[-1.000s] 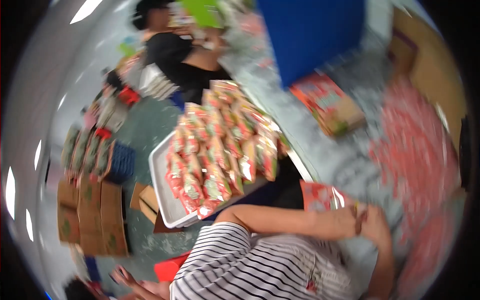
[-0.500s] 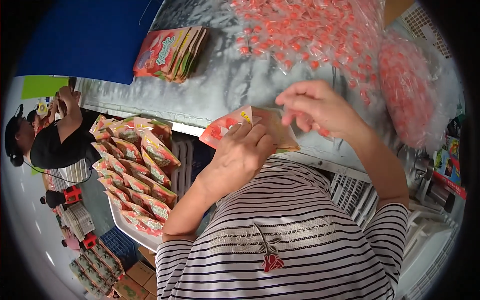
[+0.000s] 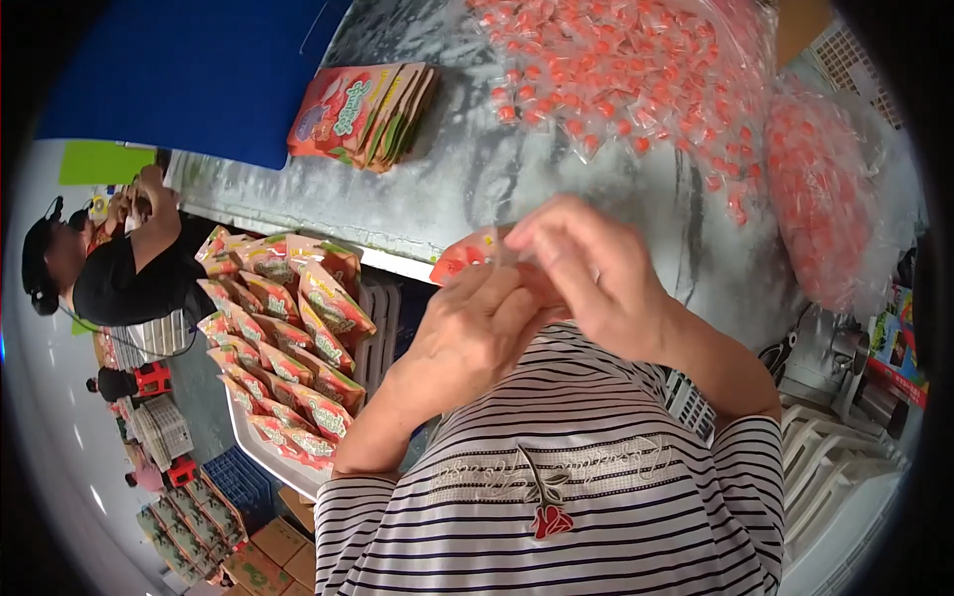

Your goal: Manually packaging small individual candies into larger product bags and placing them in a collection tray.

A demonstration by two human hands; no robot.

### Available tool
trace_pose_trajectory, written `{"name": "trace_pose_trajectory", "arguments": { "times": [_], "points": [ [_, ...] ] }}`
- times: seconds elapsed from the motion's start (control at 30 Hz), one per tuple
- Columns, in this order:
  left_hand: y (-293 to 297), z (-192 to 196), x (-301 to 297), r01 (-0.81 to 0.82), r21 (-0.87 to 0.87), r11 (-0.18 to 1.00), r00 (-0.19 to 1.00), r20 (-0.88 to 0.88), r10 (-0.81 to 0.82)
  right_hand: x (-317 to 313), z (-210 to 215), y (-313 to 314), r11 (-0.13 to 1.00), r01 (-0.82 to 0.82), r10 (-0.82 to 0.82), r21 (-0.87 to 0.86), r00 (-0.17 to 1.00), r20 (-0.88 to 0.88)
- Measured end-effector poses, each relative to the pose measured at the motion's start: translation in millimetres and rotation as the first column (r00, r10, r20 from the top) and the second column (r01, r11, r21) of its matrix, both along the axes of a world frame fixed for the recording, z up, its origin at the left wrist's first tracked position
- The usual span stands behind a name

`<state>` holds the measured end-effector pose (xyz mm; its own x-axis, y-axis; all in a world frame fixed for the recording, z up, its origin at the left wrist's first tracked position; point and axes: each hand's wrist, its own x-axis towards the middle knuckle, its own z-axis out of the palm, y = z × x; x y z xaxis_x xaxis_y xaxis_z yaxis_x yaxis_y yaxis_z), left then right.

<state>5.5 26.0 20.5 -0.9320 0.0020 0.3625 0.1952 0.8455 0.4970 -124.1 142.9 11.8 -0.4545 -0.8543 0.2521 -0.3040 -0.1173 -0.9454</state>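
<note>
- Since a moment ago both hands have drawn closer together over the pouch (image 3: 465, 258), which the fingers now mostly hide.
- Left hand (image 3: 475, 333) and right hand (image 3: 586, 268) pinch the glossy red pouch above the tabletop (image 3: 467, 189) edge.
- Crinkly clear bags of red candies (image 3: 636, 79) lie beyond; flat pouches (image 3: 363, 111) stacked nearby.

A short-sleeved top (image 3: 556, 507) is worn — white, crossed by thin dark horizontal stripes. A red rose motif with a stem is set on its front, under an arc of pale script. The left hand (image 3: 472, 333) and right hand (image 3: 596, 273) are left bare — forearms uncovered.
</note>
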Motion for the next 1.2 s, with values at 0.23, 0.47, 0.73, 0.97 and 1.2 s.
{"name": "trace_pose_trajectory", "arguments": {
  "times": [0.23,0.47,0.73,0.97,1.2],
  "points": [
    [-9,4,11,-0.006,0.033,0.999,0.996,0.088,0.003,12,-8,5,0.981,-0.096,0.051,-0.167,0.965,-0.256],
    [-33,21,33,-0.346,-0.005,0.938,0.934,0.089,0.345,-88,-89,-13,0.938,0.346,-0.307,0.033,0.870,-0.385],
    [-31,3,41,-0.377,0.030,0.926,0.918,0.148,0.369,-89,-161,-22,0.905,0.404,-0.177,0.132,0.639,-0.748],
    [-33,0,33,-0.344,0.001,0.939,0.928,0.154,0.340,-111,-144,-12,0.860,0.498,-0.261,0.106,0.610,-0.748],
    [-30,-5,36,-0.366,0.021,0.930,0.919,0.165,0.358,-101,-155,7,0.920,0.378,-0.243,0.100,0.753,-0.612]
  ]
}}
